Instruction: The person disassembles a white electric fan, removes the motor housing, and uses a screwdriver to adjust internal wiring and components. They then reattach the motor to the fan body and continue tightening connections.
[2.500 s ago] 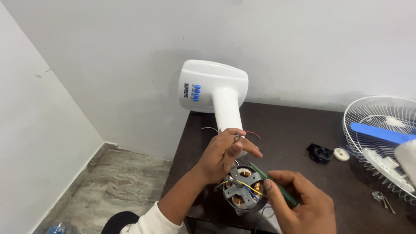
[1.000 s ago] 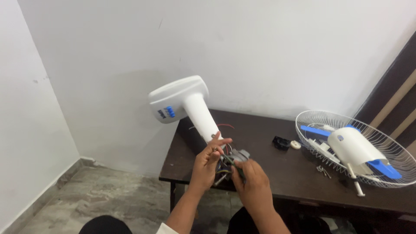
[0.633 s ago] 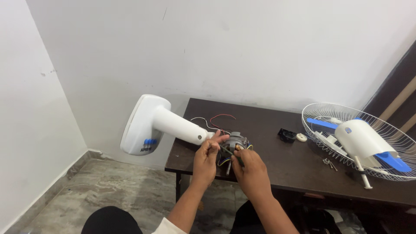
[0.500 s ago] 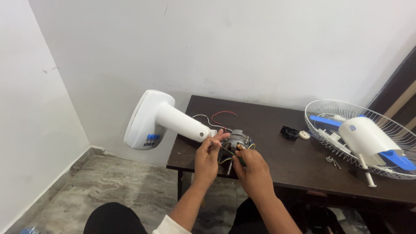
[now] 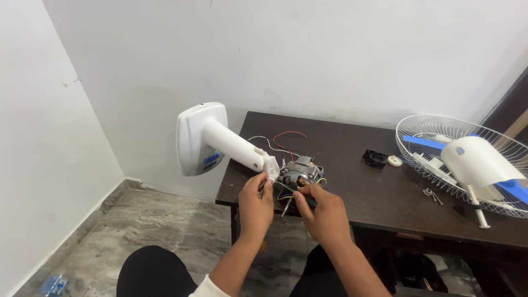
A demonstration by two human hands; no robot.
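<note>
A white fan stand (image 5: 212, 142) with a flat base juts out past the left edge of the dark table (image 5: 352, 181). A bare metal fan motor (image 5: 300, 171) with coloured wires is fixed to the stand's neck. My left hand (image 5: 256, 199) grips the joint where neck and motor meet. My right hand (image 5: 324, 212) holds a green-handled screwdriver (image 5: 301, 194) against the underside of the motor. The motor's shaft points down towards me.
On the table's right lie a white wire fan guard (image 5: 465, 159), a white motor cover (image 5: 477, 163) and blue blades (image 5: 426, 144). A small black part (image 5: 375, 158), a white knob (image 5: 394, 160) and loose screws (image 5: 430, 192) lie mid-table. White walls stand behind and to the left.
The stand has swung from upright to lying sideways, its base now hanging off the table's left edge. My hands have stayed on the motor and screwdriver.
</note>
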